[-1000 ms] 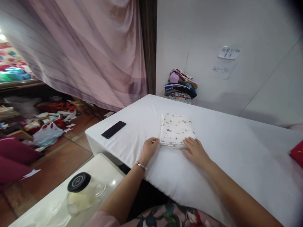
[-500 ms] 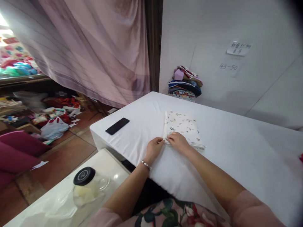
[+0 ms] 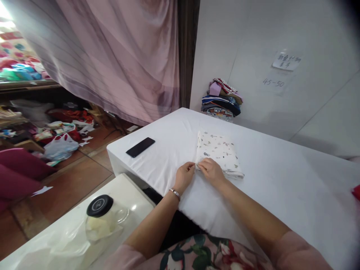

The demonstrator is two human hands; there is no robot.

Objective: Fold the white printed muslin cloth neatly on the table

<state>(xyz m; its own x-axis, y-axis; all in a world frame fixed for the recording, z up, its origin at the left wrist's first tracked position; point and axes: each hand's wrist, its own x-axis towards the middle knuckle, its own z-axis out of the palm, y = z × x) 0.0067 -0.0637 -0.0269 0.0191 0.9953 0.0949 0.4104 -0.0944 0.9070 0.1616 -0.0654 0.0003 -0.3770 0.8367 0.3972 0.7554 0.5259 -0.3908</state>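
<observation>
Phone (image 3: 140,147) left of the folded cloth (image 3: 218,150); jar (image 3: 99,219) nearer; clothes (image 3: 221,100) stacked beyond.

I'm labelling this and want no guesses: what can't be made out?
In the head view:
Near-left corner of the folded cloth: hidden by the left hand and right hand; grip unclear.
Red object: cut off by the right edge.
Writing on the upper note: small, blurred.

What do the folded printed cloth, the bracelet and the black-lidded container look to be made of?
Folded cloth: thin, matte fabric, perhaps cotton; its layered edge looks soft.
Bracelet: probably metal, with silvery glints.
Container: clear glass or plastic, glossy; pale contents show through. Its black lid: probably plastic.
</observation>
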